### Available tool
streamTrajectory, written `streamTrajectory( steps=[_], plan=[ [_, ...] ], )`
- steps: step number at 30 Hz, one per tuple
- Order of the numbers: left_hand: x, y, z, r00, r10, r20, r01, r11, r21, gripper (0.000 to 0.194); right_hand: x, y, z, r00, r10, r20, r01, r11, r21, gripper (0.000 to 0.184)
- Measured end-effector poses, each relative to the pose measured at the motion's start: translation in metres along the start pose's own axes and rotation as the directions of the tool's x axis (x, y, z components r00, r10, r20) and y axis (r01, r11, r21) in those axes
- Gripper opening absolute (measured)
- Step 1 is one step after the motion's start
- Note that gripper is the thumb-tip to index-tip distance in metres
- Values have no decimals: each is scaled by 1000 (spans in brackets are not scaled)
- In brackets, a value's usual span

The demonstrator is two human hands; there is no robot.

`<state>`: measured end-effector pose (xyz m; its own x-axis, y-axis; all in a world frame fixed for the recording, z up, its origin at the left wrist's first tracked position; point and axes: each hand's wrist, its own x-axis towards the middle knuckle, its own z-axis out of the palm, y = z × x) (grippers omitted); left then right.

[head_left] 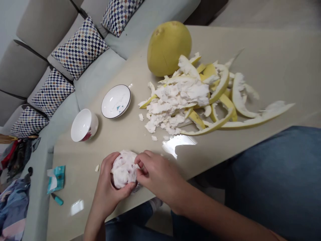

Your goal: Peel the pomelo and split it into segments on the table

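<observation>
Fruit (123, 171), round, pale, cupped in my left hand (109, 180); right hand (155, 169) pinches remaining white pith (124, 160); curled yellow rind (223, 84) off, beyond grip.

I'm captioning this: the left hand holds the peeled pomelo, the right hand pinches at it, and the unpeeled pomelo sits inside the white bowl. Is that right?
Not quite: the head view shows the unpeeled pomelo on the table beside the peel pile, not inside the white bowl. The left hand does hold the peeled pomelo, and the right hand pinches at it.
</observation>
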<state>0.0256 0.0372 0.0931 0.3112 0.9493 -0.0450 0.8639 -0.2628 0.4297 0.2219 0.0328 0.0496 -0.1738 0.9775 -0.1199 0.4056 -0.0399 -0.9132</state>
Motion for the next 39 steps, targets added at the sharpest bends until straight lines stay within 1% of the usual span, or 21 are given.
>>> streamTrajectory(
  steps=[3,5,8,10,12,14,17,19,20,22,24,25,26,27,28,29,30,32,34,36,39],
  plan=[
    [1,0,-1,1000,0,-5,0,1000,-2,72,7,-2,-3,1000,11,10,-11,999,33,13],
    [1,0,-1,1000,1,-6,-1,1000,-7,72,11,2,-4,1000,1,-24,1,998,62,12],
    [0,-1,-1,1000,-7,-6,7,1000,-13,71,10,17,-5,995,43,-86,-34,994,103,14],
    [-1,-3,0,1000,-5,-22,4,1000,-10,71,6,29,-5,994,74,-74,-57,977,207,14],
    [-1,-4,1,999,5,-38,-5,1000,-2,72,0,39,-6,997,56,-45,-39,949,314,13],
    [-1,-5,1,999,6,-35,-6,1000,1,71,-5,44,-10,998,6,-55,13,945,325,16],
    [-1,-6,2,1000,2,-31,-2,1000,-7,71,-5,47,-26,988,-90,-127,114,975,192,20],
    [-1,-7,2,999,2,-32,-2,1000,-15,71,0,48,-43,960,-176,-218,193,979,60,21],
    [-2,-7,2,999,1,-33,-1,1000,-19,72,2,49,-52,932,-219,-288,219,975,-32,22],
    [-2,-8,2,1000,-6,-30,5,1000,-26,72,5,48,-65,852,-297,-430,207,947,-245,28],
    [-3,-8,3,1000,-11,-27,10,1000,-26,71,4,46,-67,789,-361,-497,170,906,-388,33],
    [-3,-9,3,1000,-13,-25,12,1000,-25,71,1,43,-63,791,-376,-483,183,899,-399,32],
    [-3,-9,3,1000,-11,-25,10,1000,-23,71,-3,40,-55,820,-370,-438,216,907,-362,28],
    [-3,-10,3,1000,-6,-28,5,1000,-22,72,-8,36,-46,855,-360,-375,263,922,-284,23],
    [-3,-12,4,999,2,-35,-3,1000,-23,72,-12,32,-35,914,-308,-263,272,948,-166,17],
    [-3,-13,4,999,11,-47,-12,1000,-25,72,-15,29,-24,957,-235,-172,227,972,-66,11],
    [-3,-15,5,998,20,-53,-21,999,-24,72,-17,26,-13,980,-160,-118,161,987,-4,10],
    [-4,-19,8,997,33,-75,-35,999,-25,71,-18,20,1,995,-61,-73,65,996,54,16],
    [-4,-22,10,995,43,-91,-46,998,-31,71,-15,16,5,998,3,-60,2,997,75,18],
    [-3,-24,13,993,51,-111,-55,998,-36,71,-11,12,4,998,32,-50,-30,998,52,18],
    [-2,-25,15,987,65,-144,-71,997,-35,70,-8,6,2,998,33,-53,-36,998,-49,19]
  ],
)
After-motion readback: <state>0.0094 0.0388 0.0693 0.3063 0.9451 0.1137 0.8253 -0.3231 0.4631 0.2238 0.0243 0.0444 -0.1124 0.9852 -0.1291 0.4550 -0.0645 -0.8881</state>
